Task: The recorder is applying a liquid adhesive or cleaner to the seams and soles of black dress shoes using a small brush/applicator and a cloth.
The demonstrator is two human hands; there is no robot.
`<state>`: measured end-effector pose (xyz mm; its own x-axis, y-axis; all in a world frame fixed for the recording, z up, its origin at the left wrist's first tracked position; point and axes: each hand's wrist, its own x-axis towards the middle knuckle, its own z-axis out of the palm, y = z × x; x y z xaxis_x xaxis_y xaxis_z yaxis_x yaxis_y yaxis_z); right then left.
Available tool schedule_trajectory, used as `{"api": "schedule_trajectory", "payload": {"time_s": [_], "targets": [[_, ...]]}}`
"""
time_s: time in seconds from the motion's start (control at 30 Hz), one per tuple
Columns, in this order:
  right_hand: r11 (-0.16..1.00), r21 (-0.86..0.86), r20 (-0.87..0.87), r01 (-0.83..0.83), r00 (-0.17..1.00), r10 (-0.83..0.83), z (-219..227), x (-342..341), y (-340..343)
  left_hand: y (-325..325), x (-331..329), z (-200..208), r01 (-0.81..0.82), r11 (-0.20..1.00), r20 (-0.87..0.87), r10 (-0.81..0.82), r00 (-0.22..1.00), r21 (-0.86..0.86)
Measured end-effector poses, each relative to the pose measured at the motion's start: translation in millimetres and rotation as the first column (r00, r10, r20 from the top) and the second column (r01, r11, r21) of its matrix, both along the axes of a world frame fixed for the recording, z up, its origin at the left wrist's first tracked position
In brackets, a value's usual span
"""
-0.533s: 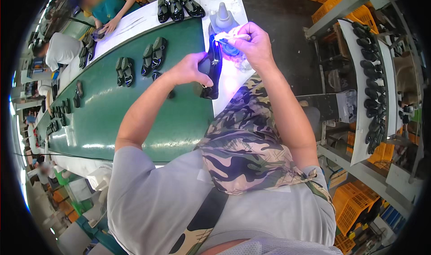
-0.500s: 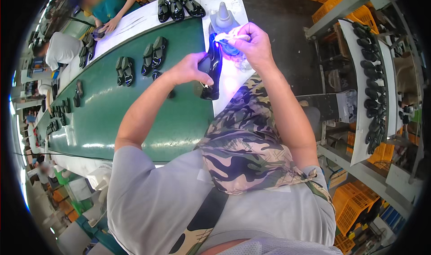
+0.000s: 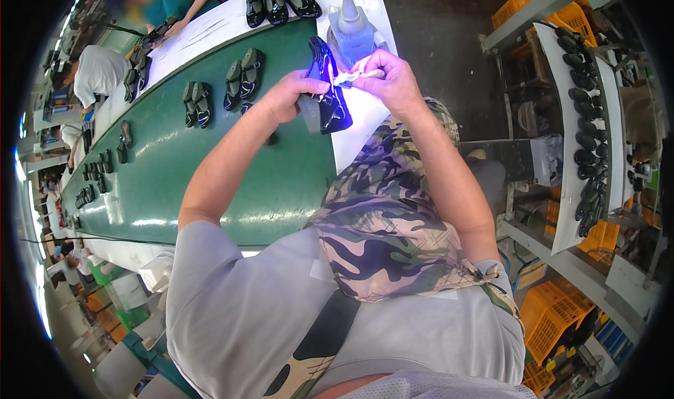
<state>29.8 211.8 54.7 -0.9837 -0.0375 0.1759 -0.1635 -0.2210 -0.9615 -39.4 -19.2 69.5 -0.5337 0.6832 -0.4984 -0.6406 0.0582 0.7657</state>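
A glossy black shoe is gripped in my left hand, tilted above the edge where the green belt meets the white tabletop. Pinched between the fingers of my right hand is a crumpled white cloth, its tip against the side of the shoe. A bluish-violet glow falls over the shoe and cloth. Just beyond them stands a squeeze bottle with a grey cone-shaped nozzle.
Pairs of black shoes sit on the green belt. Several more shoes stand on the far white ledge, where a co-worker handles footwear. To my right are a shoe-laden rack board and orange crates.
The shoe has tilted and its lower end has risen, with my left hand moving up and left. My right hand and the cloth have come lower along the shoe's side.
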Motion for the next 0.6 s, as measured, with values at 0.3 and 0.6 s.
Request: {"api": "schedule_trajectory", "payload": {"time_s": [0.3,0.6], "targets": [[0.994,0.062,0.109,-0.086,0.991,0.079,3.6,17.4,22.1,-2.5,-8.9,-25.1,-0.124,0.987,0.1,0.114,0.988,0.102],[0.939,-0.268,0.259,0.215,0.955,-0.144,-11.5,29.2,29.8,15.4,-7.8,-37.6,-0.306,0.915,0.199,0.258,0.945,0.264]]}}
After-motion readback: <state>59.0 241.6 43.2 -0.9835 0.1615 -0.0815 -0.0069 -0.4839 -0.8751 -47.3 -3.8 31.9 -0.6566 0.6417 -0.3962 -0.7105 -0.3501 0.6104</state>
